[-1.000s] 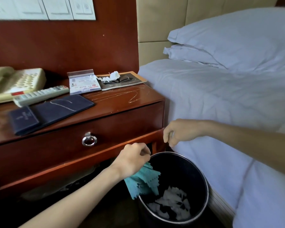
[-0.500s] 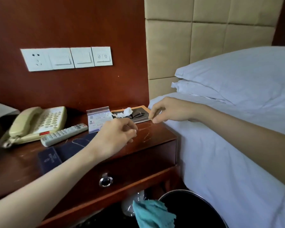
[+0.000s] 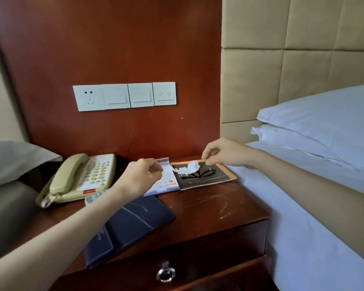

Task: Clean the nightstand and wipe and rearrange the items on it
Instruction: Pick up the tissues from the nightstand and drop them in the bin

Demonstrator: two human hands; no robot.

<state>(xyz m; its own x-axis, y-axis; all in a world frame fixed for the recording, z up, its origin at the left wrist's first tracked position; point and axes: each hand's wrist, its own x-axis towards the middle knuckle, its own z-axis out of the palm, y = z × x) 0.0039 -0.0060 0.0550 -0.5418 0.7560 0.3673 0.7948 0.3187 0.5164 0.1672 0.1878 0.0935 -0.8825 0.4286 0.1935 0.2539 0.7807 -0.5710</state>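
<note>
On the wooden nightstand point(image 3: 208, 208) a black card with an orange border point(image 3: 206, 178) lies at the back right, with a crumpled white tissue point(image 3: 189, 167) on it. My right hand point(image 3: 224, 152) pinches the card's far orange edge. A white printed packet point(image 3: 166, 183) lies just left of the card. My left hand point(image 3: 140, 178) hovers over the packet with curled fingers; whether it holds anything is hidden. A navy folder point(image 3: 132, 224) lies at the front, under my left forearm.
A beige telephone point(image 3: 82, 177) sits at the back left, with a remote point(image 3: 91, 200) mostly hidden behind my forearm. The drawer's ring pull point(image 3: 166, 274) is below. The white bed point(image 3: 307, 217) borders the right; wall switches point(image 3: 124, 96) are above.
Both hands rose from the bin below the nightstand to its top back. My left hand let go of the teal cloth, which is now out of view. My right hand took the card's edge.
</note>
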